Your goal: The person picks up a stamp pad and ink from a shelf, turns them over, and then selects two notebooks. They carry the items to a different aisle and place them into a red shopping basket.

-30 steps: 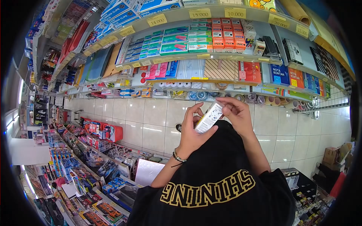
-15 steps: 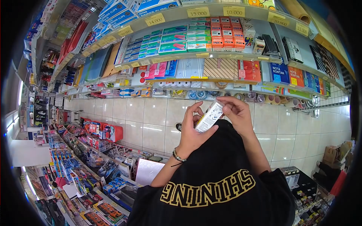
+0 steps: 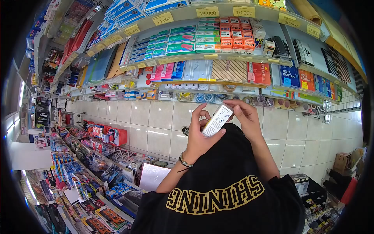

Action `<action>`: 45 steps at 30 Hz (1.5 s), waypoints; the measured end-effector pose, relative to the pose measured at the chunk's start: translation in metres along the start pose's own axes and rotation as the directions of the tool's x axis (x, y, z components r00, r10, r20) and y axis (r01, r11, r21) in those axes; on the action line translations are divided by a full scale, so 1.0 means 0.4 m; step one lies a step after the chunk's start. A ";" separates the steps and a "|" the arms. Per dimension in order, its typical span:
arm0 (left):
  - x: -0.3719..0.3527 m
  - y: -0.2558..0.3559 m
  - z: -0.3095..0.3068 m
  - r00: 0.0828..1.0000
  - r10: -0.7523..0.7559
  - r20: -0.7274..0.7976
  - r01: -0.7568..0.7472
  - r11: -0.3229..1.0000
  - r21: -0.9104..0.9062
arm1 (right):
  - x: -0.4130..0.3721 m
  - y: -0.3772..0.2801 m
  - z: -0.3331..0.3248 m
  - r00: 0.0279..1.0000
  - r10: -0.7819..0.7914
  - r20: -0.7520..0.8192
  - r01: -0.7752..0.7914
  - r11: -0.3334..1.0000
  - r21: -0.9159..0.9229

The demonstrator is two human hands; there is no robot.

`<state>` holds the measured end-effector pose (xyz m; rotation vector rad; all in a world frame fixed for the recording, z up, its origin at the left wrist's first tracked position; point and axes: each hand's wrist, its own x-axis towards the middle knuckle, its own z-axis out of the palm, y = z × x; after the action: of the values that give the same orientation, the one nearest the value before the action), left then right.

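A small white carton [image 3: 219, 120] with printed drawings and fine text is held up in front of my dark shirt, tilted, its far end leaning right. My left hand [image 3: 198, 136] is closed around its lower end, the thumb along the near edge and the fingers curled at the left side. At the upper end, the fingers of my right hand [image 3: 247, 120] touch the carton's top edge, and the thumb is close to its right side. What the carton contains is hidden.
Ahead, a shelf rail [image 3: 175, 17] with price tags runs above stapler boxes [image 3: 181, 47] and orange ink boxes [image 3: 232, 40]. Receipt books [image 3: 289, 75] sit lower right. Red baskets [image 3: 117, 135] rest on the tiled floor, beside a packed display [image 3: 87, 175] at left.
My right thumb has lifted slightly from the carton's side, and the printed face has turned a little more toward me. My left hand keeps its hold. The view has shifted slightly.
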<state>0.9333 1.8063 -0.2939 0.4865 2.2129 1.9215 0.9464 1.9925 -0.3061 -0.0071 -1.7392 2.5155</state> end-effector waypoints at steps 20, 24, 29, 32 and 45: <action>-0.016 0.007 -0.024 0.905 -0.334 0.264 0.424 0.660 -0.621 | -0.017 0.014 0.015 0.997 -0.075 0.008 0.075 0.996 -0.038; -0.023 -0.015 -0.031 0.851 -0.348 0.393 0.524 0.514 -0.679 | -0.018 0.023 0.024 0.999 0.028 0.044 -0.031 0.996 0.080; -0.040 -0.033 -0.039 0.819 -0.405 0.407 0.563 0.428 -0.707 | -0.018 0.036 0.029 0.999 0.052 0.007 -0.052 0.998 -0.026; -0.040 -0.042 -0.041 0.822 -0.402 0.404 0.559 0.432 -0.708 | -0.013 0.055 0.028 1.000 0.001 0.017 0.000 0.997 -0.080; -0.061 -0.073 -0.106 0.860 -0.410 0.304 0.484 0.466 -0.741 | 0.082 -0.049 -0.060 0.899 -0.435 -0.052 0.276 0.655 -0.703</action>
<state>0.9378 1.7550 -0.3179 -0.1701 1.0040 2.2148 0.9163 2.0243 -0.2947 0.0148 -2.1936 1.4245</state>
